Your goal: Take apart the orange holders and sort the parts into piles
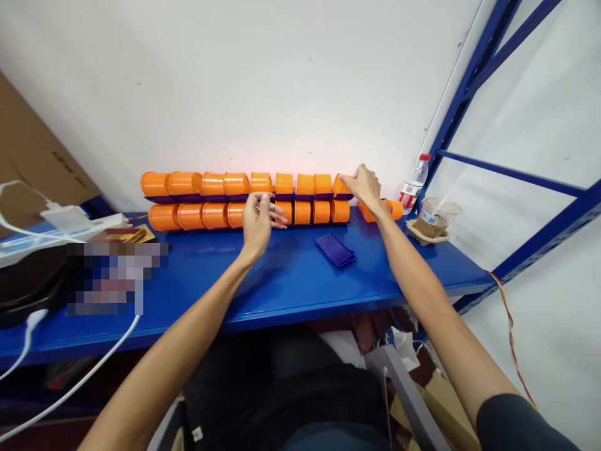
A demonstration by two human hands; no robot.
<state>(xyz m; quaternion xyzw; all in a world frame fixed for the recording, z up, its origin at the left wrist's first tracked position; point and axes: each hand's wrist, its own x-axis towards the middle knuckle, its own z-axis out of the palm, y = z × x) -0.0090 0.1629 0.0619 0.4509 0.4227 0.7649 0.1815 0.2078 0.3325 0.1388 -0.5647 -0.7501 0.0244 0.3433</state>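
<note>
I see two rows of cups point(185, 183) laid mid-frame; my right hand point(367, 186) grasps the upper end cup point(344, 186), my left hand point(259, 219) hangs loose-fingered; other cups point(397, 210) lie outside, centre-right.

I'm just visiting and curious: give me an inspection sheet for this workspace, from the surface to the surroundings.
Surface: blue table, glossy.
Work items: an upper row and lower row of orange cylinders on their sides; a dark blue flat piece lies in front.
Clutter: red-capped bottle and lidded drink cup at the right; black object at the left.
Hands: right hand at the upper row's right end, grip partly hidden; left hand before the lower row, contact unclear.
Cables: white cable at left; twisted red-yellow wires at right.
Surroundings: white wall, blue metal frame.
</note>
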